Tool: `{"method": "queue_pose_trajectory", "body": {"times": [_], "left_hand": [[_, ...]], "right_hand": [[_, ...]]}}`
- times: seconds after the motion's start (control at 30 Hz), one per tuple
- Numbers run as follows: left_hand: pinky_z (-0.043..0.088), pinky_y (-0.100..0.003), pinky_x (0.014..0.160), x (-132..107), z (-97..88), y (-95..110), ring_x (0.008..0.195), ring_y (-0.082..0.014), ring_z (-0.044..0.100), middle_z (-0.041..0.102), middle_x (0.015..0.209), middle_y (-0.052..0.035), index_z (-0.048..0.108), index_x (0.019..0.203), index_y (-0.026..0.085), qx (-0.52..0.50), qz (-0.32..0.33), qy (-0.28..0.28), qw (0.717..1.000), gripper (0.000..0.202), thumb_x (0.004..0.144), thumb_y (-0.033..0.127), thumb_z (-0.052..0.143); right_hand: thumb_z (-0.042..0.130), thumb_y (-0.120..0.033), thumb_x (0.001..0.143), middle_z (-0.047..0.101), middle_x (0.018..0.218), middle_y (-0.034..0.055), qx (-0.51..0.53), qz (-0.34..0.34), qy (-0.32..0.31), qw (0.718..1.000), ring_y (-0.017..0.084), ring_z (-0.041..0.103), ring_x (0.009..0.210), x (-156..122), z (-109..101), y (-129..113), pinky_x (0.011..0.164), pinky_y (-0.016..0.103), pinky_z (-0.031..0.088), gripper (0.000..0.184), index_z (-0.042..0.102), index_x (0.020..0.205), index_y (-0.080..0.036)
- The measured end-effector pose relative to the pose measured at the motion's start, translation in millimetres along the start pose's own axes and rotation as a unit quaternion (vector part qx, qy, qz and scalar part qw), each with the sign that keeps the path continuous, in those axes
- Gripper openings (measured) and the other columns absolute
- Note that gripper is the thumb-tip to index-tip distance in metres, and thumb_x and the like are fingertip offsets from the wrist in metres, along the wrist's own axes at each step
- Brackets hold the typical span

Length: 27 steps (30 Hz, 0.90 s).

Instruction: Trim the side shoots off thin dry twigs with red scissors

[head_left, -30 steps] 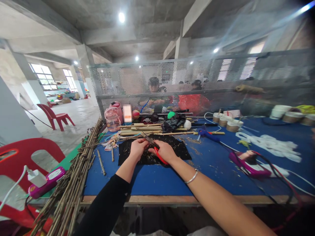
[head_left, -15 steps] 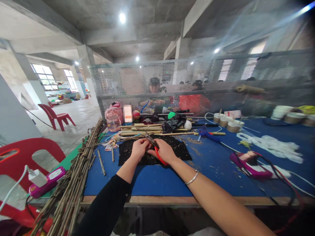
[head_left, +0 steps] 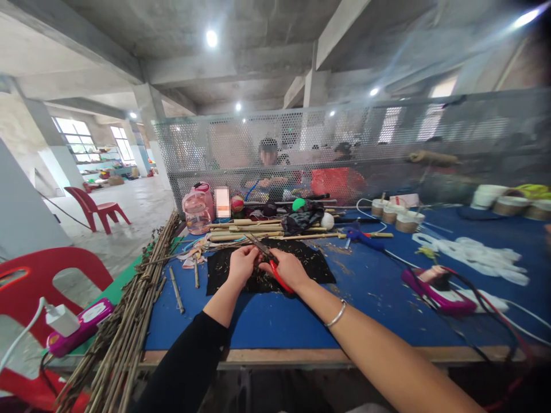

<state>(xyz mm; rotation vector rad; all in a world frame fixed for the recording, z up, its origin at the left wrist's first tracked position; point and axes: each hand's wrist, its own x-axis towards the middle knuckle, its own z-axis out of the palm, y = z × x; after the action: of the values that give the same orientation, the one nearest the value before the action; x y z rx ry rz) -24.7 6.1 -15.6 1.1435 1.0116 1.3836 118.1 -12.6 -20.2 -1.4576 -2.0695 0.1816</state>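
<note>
Both arms stretched forward; left hand (head_left: 242,263) fingers curled in pinch, right hand (head_left: 287,268) closed grip, knuckles nearly touching.

Matt black cloth (head_left: 316,265), rough sticks (head_left: 129,327)

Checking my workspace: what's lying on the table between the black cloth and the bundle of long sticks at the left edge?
Head view: two short stick pieces on bare blue table.
</note>
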Motion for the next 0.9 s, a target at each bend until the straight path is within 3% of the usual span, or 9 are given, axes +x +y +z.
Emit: {"method": "queue_pose_trajectory", "body": {"times": [0.33, 0.47, 0.9], "left_hand": [[0.045, -0.023, 0.056, 2.0, -1.6, -2.8, 0.056, -0.0109, 0.055, 0.061, 0.062, -0.003, 0.064, 0.069, 0.013, -0.021, -0.029, 0.002, 0.999, 0.026, 0.065, 0.038, 0.065], [0.046, -0.023, 0.059, 3.6, -1.6, -3.4, 0.058, -0.0102, 0.054, 0.059, 0.062, -0.0004, 0.062, 0.07, 0.014, -0.039, -0.009, 0.003, 0.999, 0.022, 0.063, 0.034, 0.066], [0.044, -0.021, 0.054, 4.0, -1.3, -5.0, 0.053, -0.0093, 0.051, 0.06, 0.063, -0.0009, 0.062, 0.069, 0.014, 0.029, 0.029, -0.019, 0.999, 0.011, 0.065, 0.024, 0.06]], "right_hand": [[0.049, -0.058, 0.077, 0.067, 0.088, 0.0061, -0.059, 0.022, 0.001, 0.998, 0.022, 0.063, 0.084, 2.3, -2.8, 3.0, 0.066, 0.026, 0.042, 0.043, 0.055, 0.103, -0.025], [0.054, -0.056, 0.075, 0.062, 0.098, 0.0076, -0.042, -0.015, -0.003, 0.999, 0.021, 0.059, 0.094, 2.2, -2.8, 2.5, 0.074, 0.027, 0.042, 0.049, 0.051, 0.109, -0.021], [0.059, -0.052, 0.073, 0.06, 0.102, 0.0106, 0.008, -0.076, 0.02, 0.997, 0.021, 0.055, 0.097, 3.3, 3.7, 4.4, 0.084, 0.032, 0.041, 0.055, 0.049, 0.113, -0.016]]}}
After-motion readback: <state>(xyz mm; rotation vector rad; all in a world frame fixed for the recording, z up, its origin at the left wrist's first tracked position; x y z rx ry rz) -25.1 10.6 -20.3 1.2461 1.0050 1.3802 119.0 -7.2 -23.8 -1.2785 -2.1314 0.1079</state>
